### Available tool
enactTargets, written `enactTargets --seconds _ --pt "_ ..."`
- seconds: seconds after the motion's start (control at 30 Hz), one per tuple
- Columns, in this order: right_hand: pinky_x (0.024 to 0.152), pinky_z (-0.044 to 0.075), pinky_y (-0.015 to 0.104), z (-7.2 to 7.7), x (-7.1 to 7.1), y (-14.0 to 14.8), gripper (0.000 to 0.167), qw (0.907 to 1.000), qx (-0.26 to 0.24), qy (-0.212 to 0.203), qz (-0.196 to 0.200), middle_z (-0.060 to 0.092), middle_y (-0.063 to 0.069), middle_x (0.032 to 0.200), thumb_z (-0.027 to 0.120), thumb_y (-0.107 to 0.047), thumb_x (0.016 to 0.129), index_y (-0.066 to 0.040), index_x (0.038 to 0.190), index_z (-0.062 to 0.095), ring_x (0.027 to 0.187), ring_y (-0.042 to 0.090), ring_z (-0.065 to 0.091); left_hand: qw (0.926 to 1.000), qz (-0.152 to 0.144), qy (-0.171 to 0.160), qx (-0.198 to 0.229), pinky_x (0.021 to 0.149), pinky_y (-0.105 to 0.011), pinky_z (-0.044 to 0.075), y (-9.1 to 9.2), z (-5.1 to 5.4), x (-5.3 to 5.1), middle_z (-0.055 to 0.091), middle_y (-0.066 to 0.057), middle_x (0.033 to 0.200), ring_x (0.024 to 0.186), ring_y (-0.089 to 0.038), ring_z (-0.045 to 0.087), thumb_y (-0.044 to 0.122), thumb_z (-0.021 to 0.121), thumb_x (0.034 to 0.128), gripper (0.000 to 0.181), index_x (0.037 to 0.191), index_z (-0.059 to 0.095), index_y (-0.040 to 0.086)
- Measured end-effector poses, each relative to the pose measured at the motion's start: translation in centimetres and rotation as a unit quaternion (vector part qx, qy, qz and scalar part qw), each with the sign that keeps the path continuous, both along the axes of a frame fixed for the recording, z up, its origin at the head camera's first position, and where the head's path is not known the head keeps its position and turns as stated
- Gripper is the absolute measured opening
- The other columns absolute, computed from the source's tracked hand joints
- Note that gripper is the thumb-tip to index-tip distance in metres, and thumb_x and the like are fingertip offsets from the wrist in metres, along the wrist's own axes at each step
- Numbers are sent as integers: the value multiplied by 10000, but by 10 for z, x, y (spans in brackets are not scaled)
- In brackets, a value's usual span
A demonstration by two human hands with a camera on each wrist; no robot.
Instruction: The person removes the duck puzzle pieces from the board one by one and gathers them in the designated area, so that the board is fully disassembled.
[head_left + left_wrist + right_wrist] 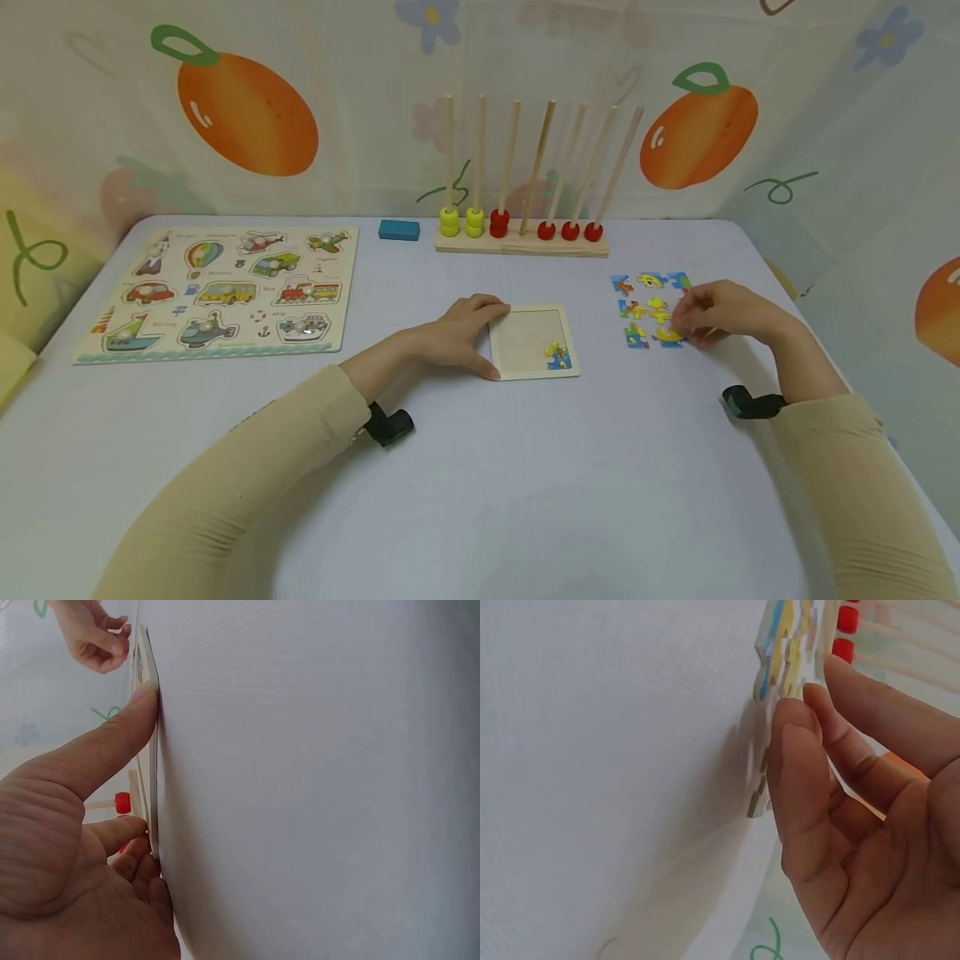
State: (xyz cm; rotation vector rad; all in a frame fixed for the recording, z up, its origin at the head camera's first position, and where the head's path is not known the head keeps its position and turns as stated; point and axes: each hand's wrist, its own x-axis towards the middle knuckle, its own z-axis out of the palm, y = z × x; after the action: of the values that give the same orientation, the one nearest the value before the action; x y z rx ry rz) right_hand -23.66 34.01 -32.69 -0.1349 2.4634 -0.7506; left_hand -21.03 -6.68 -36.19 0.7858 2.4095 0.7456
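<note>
A shallow square puzzle tray [525, 372] lies flat on the table with a few joined jigsaw pieces [558, 356] in its lower right corner. My left hand [461, 335] grips the tray's left side, thumb at the near corner and fingers at the far one. To the right, several loose jigsaw pieces [636, 337] are laid out in rows. My right hand [722, 312] is at the right side of these pieces with bent fingers, its fingertips close together. In the right wrist view the thumb [799, 772] hides whatever lies between the fingertips.
A wooden bead stand [521, 243] with upright rods and red and yellow beads stands at the back. Beside it lies a blue block [399, 230]. At the left is a vehicle peg puzzle board [262, 250]. A printed curtain [360, 108] hangs behind the table.
</note>
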Motion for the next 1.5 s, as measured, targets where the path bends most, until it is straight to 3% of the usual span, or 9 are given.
enactTargets --seconds 0.3,0.67,0.97,1.23,1.5 --pt "729 573 241 10 2 -9 373 9989 -143 446 55 591 68 921 610 -317 975 -3 1175 575 787 143 617 10000 -11 -2 -13 1235 -515 224 0 0 0 192 -102 1631 1509 -317 167 348 789 809 976 1571 231 101" --pt "737 564 211 16 8 -38 326 9951 -304 895 280 596 98 953 624 -291 969 -43 1179 608 814 158 646 10000 -4 -26 39 1236 -516 223 -1 -1 0 182 -92 1632 1511 -313 155 347 788 812 974 1572 228 107" --pt "739 570 246 15 13 -61 282 9925 -570 938 532 601 99 978 635 -260 961 -55 1153 623 824 177 657 10000 -13 -10 35 1238 -513 221 -1 -1 -1 183 -89 1632 1514 -307 152 353 789 812 976 1573 228 112" --pt "741 541 228 11 15 -79 267 9912 -743 836 706 571 76 879 662 -225 940 -36 1125 625 763 146 609 10000 -14 -8 -9 1239 -516 216 -1 1 0 182 -93 1634 1517 -318 149 348 790 813 977 1573 225 108" --pt "700 539 239 6 17 -95 219 9865 -802 990 1033 609 71 850 681 -205 923 -63 1089 657 750 158 623 10000 -39 21 9 1234 -518 225 -1 -1 -1 190 -102 1631 1508 -324 167 347 792 809 979 1571 230 101"
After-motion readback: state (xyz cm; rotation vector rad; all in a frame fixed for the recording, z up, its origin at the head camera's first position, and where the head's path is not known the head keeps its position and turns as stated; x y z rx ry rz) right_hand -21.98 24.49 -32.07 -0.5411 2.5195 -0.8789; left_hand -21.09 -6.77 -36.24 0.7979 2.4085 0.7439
